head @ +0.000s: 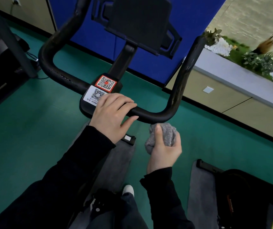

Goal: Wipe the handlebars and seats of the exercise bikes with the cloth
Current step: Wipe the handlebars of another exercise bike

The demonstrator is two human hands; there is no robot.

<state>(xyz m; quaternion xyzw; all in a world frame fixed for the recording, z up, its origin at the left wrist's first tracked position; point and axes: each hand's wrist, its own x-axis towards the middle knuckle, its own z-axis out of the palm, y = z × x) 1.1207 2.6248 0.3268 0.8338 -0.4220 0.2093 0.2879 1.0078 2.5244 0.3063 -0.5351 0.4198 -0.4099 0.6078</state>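
- The handlebars [155, 115] fill the middle of the view, a black U-shaped bar with both ends rising away from us. We judge the step in hand to be wiping this bar. No seat shows clearly, so we take that part as yet to come.
- The planter [231, 75] runs along the right edge behind a pale rim. It holds leafy plants [261, 60] and a bed of white pebbles [220, 47], and it stands well apart from the bike.
- The black bag [241, 187] sits on the floor at lower right. We cannot tell whether it is open or what is in it.
- The left hand [111, 113] loosely holds the middle of the handlebars. Its fingers lie over the top of the bar and its thumb is on the near side, just beside the QR stickers [106, 83].
- The right hand [163, 152] grips the cloth from below, with the thumb pressed into it.
- The cloth [167, 133] is grey and bunched into a wad. It sits just under the right bend of the crossbar, and we cannot tell whether it touches.
- The next move, as we judge it, calls for lifting the wad onto the bar and wrapping it round, then drawing it along the bend and up the right arm while the left hand steadies the bike.
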